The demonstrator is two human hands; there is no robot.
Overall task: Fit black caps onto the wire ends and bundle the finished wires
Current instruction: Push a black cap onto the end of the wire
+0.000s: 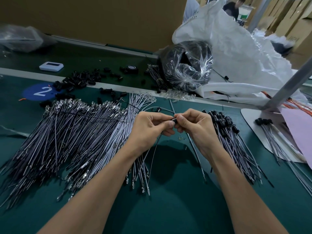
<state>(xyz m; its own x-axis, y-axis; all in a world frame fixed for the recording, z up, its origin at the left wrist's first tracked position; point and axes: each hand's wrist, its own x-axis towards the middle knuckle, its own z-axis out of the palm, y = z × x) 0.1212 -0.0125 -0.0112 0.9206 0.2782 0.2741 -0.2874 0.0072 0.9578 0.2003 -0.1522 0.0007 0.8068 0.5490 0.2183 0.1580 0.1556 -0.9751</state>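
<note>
Green mat point(168, 208) of a factory bench is seen from above, with cartons and a white sack behind. Bare wires point(76, 132) are fanned in a big heap on the left, and capped wires point(236, 146) are piled on the right, caps at the far end. Loose caps point(81, 78) are scattered at the far left, beside a clear bag point(187, 65) of more. Both hands are met at bench centre, fingertips almost touching. One cap point(175, 120) is pinched there, apparently by thumb and forefinger of the right hand point(195, 127), the other fingers curled. One wire point(154, 156) is gripped near its far end by the curled left hand point(150, 127); from there it is bowed down and back toward the person, its tail hanging just over the mat. The cap's long axis is laid roughly left-to-right, in line with the wire tip, so the push is judged to run sideways, hand against hand. How far the tip is seated cannot be told, since the joint is hidden by fingers. Once capped, the wire is judged to belong to the right pile, nearer the right hand.
</note>
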